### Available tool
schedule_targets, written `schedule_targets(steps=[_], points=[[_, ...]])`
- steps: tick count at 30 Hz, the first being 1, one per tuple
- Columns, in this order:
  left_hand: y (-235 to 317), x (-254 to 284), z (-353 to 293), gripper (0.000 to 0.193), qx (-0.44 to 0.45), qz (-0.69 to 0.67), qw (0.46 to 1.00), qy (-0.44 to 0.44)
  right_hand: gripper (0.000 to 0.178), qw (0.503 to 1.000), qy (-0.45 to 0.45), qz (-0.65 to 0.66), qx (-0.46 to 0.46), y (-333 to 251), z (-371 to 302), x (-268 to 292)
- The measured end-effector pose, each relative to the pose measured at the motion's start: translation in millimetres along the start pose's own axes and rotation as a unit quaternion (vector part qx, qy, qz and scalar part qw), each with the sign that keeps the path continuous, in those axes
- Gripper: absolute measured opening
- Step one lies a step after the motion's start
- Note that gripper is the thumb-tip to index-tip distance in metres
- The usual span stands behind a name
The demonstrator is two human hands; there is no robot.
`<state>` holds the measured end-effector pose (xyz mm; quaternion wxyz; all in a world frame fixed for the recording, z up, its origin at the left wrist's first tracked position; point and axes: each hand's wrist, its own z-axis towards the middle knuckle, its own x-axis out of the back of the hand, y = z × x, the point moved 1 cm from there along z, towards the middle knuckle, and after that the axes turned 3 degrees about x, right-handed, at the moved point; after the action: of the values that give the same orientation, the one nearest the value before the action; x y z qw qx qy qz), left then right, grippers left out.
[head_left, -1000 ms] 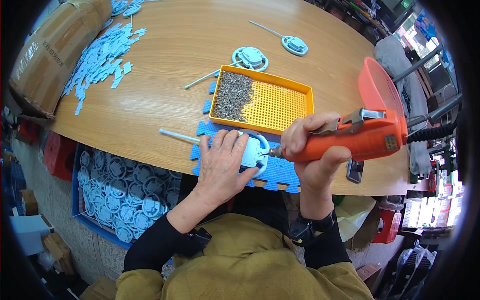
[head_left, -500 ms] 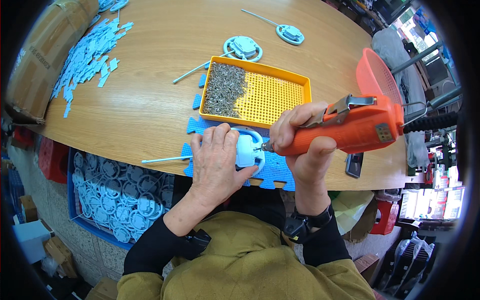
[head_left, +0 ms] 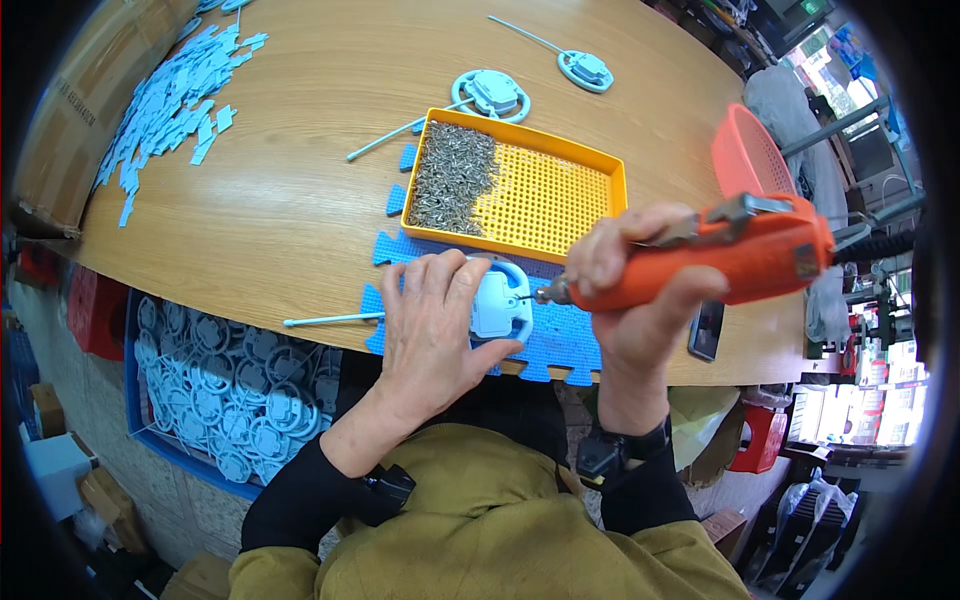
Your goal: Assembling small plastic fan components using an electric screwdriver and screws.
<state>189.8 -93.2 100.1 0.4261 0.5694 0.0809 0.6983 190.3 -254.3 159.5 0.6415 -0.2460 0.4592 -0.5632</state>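
My left hand grips a light-blue plastic ring-shaped part with a raised centre housing, fingers over its left side and thumb along the near rim. A thin rod sticks out to the left beyond the hand. The part lies on a blue foam mat. My right hand is wrapped round an orange electric screwdriver, held nearly level, its bit pointing left at the housing's right side. Whether the bit tip touches the part I cannot tell.
Just beyond the mat sits a yellow perforated tray with many small screws. Two similar parts lie farther back. Flat blue pieces are heaped beside a cardboard box. A blue crate holds more parts; a pink basket stands right.
My right hand and the screwdriver have shifted to the right, and the bit has drawn back from the housing's middle. My left hand stays on the ring-shaped part.
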Motion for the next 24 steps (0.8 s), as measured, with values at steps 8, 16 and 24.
schedule_targets(steps=[8,16,24], points=[[5,-1,4,0.020,-0.102,-0.084,0.990,0.042,0.076,0.994,-0.051,0.099,0.010,-21,0,-4],[3,1,-7,0.018,-0.073,-0.243,0.967,-0.001,0.068,0.986,-0.089,0.121,0.068,-38,-1,-6],[0,-4,-19,0.012,-0.031,-0.413,0.910,-0.020,0.065,0.981,-0.098,0.159,0.045,-44,-2,-4]])
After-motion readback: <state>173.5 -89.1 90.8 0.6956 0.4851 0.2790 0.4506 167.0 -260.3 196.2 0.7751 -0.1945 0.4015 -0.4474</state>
